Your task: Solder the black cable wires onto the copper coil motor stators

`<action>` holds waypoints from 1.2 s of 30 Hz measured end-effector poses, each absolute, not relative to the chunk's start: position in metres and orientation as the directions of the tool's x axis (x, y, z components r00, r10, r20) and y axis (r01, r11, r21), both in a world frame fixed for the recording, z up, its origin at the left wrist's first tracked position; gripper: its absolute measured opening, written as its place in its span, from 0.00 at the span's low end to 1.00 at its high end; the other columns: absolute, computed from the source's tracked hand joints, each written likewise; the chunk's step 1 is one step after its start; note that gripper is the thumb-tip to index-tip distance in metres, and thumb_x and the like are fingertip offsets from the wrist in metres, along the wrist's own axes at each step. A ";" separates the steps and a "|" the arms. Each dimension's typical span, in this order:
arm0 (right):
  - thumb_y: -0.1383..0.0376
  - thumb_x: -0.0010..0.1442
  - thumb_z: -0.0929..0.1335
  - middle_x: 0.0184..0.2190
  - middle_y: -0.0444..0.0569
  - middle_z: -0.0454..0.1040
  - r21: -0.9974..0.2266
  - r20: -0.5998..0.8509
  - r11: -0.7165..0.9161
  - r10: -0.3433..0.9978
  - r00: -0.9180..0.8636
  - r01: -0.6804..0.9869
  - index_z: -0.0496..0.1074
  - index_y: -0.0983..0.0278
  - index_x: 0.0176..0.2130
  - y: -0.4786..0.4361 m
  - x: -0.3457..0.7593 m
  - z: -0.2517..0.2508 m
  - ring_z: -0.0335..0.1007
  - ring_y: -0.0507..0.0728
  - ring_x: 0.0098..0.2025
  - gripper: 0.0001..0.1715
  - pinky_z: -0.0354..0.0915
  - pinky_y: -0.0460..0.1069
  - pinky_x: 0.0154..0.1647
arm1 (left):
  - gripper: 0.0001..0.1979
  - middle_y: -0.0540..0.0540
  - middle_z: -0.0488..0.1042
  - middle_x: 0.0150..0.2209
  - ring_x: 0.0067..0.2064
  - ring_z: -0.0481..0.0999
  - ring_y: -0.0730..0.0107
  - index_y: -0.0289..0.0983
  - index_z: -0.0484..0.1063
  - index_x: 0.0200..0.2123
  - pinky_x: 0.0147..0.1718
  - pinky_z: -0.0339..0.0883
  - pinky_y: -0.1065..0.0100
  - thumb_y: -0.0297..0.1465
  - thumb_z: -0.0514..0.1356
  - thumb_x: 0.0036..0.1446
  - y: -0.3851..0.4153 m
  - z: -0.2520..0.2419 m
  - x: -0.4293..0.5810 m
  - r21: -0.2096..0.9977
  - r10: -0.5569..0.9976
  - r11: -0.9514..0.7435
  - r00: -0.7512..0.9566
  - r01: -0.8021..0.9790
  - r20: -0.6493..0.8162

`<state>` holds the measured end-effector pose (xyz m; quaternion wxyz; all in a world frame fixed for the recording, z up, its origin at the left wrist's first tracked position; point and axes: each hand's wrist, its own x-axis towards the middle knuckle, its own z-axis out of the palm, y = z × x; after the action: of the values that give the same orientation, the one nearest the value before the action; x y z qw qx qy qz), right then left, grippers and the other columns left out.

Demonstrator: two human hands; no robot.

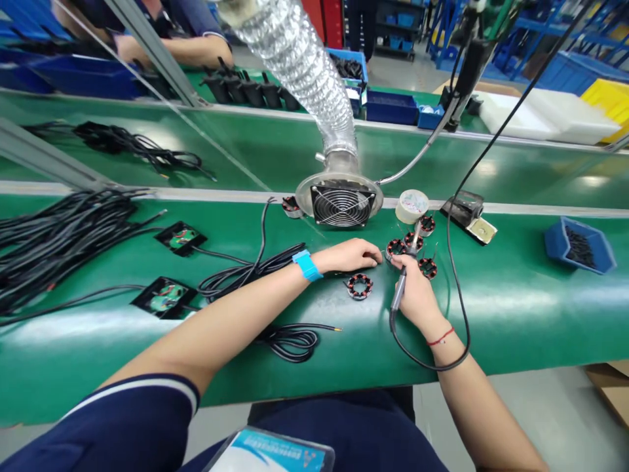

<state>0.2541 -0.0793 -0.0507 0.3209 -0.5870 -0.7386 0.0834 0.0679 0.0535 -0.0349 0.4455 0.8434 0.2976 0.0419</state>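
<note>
Soldering looks to be under way on one piece of a small batch. The right hand (417, 295) is closed like a pen grip around a slim grey pen-shaped soldering iron (399, 294), with its tip angled up and away over a small black ring wound with copper-red coils (396, 248). This ring lies on the green desk (515, 308) between the two hands. The left hand (351, 254) lies palm down with fingers curled, fingertips just beside that ring. Whether they pinch it or only steady it, I cannot tell.

Four more coil rings (427, 267) lie close around the iron's tip, and another sits just left of the round grey extractor fan (343, 204). None shows clearly whether its joints are finished, so the share done is uncertain; I judge most of the batch is yet to be worked.

Further left, two black square boards with green centres (181, 237), a coiled black cable (292, 341) and a large bundle of black cables (59, 229) lie well apart from the hands, seemingly waiting. An open blue plastic bin (580, 246) sits far right.
</note>
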 end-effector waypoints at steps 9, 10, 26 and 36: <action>0.75 0.58 0.61 0.43 0.51 0.79 -0.515 0.672 0.275 0.717 0.184 0.812 0.62 0.61 0.59 -0.097 0.265 -0.052 0.81 0.56 0.40 0.30 0.78 0.55 0.43 | 0.08 0.43 0.81 0.40 0.42 0.78 0.64 0.36 0.80 0.40 0.43 0.67 0.69 0.27 0.60 0.60 0.045 -0.034 0.083 0.603 0.558 -0.630 0.825 0.489 -0.086; 0.75 0.59 0.60 0.38 0.48 0.79 -0.503 0.681 0.251 0.704 0.200 0.827 0.64 0.61 0.58 -0.097 0.265 -0.052 0.80 0.56 0.37 0.29 0.78 0.53 0.40 | 0.08 0.43 0.81 0.39 0.41 0.78 0.64 0.35 0.80 0.39 0.41 0.67 0.69 0.27 0.61 0.59 0.042 -0.035 0.082 0.577 0.566 -0.650 0.822 0.495 -0.068; 0.70 0.64 0.60 0.29 0.43 0.77 -0.565 0.663 0.227 0.696 0.273 0.793 0.68 0.62 0.52 -0.088 0.264 -0.059 0.78 0.52 0.29 0.18 0.75 0.46 0.32 | 0.05 0.48 0.81 0.38 0.39 0.78 0.68 0.38 0.77 0.37 0.38 0.67 0.72 0.27 0.60 0.59 0.049 -0.054 0.090 0.488 0.532 -0.738 0.847 0.466 -0.003; 0.71 0.62 0.63 0.37 0.48 0.78 -0.680 0.571 0.249 0.770 0.285 0.690 0.64 0.60 0.56 -0.096 0.264 -0.048 0.78 0.55 0.36 0.23 0.76 0.54 0.44 | 0.09 0.48 0.74 0.31 0.31 0.69 0.71 0.36 0.71 0.35 0.31 0.61 0.70 0.32 0.53 0.60 0.027 -0.009 0.068 0.674 0.707 -0.449 0.695 0.587 -0.134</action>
<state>0.2637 -0.0959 -0.0476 0.5181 -0.6116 -0.5967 0.0386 0.0684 0.0267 -0.0091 0.3601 0.8472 0.3817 0.0833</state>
